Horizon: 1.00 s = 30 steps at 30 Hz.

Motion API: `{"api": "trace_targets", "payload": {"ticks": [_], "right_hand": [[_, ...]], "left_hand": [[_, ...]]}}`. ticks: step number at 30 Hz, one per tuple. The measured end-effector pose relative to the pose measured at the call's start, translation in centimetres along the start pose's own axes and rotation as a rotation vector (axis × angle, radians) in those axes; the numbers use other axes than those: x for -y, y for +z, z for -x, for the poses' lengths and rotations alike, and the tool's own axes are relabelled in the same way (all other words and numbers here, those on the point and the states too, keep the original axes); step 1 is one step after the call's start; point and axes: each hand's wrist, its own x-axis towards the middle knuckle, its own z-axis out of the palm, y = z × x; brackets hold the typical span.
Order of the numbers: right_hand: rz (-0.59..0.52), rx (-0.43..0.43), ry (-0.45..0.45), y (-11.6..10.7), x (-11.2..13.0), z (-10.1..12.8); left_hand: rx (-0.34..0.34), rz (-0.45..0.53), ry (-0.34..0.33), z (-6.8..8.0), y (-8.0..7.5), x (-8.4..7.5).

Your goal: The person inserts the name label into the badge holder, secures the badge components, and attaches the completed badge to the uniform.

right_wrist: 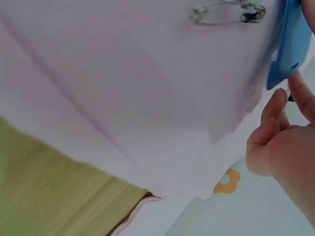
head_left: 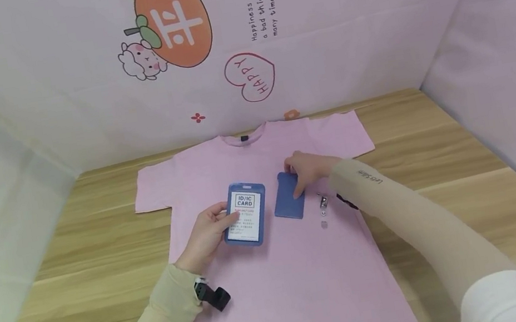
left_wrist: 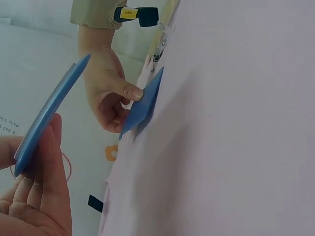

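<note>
In the head view my left hand (head_left: 204,234) holds a blue ID card holder (head_left: 259,212) by its left side, thumb across the front. A white card printed "ID/IC CARD" (head_left: 244,202) shows inside its frame. To the right, my right hand (head_left: 310,168) pinches a plain blue panel (head_left: 287,198) near its top, over the pink T-shirt (head_left: 277,282). The left wrist view shows the panel (left_wrist: 142,108) tilted, with the thumb on its face and the other fingers at its far edge. A badge clip (head_left: 323,204) with a clear strap lies right of the panel.
The T-shirt lies spread over a wood-grain table (head_left: 78,274), its collar toward the back. A printed cloth (head_left: 337,52) hangs behind the table, and pale cloth sides stand at left and right. Dark camera straps (head_left: 213,294) are worn on the wrists.
</note>
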Motion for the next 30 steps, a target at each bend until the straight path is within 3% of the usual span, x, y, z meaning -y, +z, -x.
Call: {"api": "trace_targets", "payload": {"ticks": [7, 14, 22, 30], "right_hand": [[-0.185, -0.028, -0.014, -0.1, -0.3, 0.5], [-0.278, -0.047, -0.021, -0.3, -0.4, 1.1], [-0.538, -0.074, 0.009, 0.0, -1.2, 1.6], [-0.779, -0.181, 0.031, 0.0, -1.4, 2.3]], "left_hand": [[-0.006, -0.025, 0.001, 0.0, 0.3, -0.2], [-0.01, -0.059, 0.011, -0.1, 0.6, -0.7], [0.015, -0.048, 0.023, -0.1, 1.6, -1.1], [0.021, -0.044, 0.037, -0.2, 2.2, -1.3]]}}
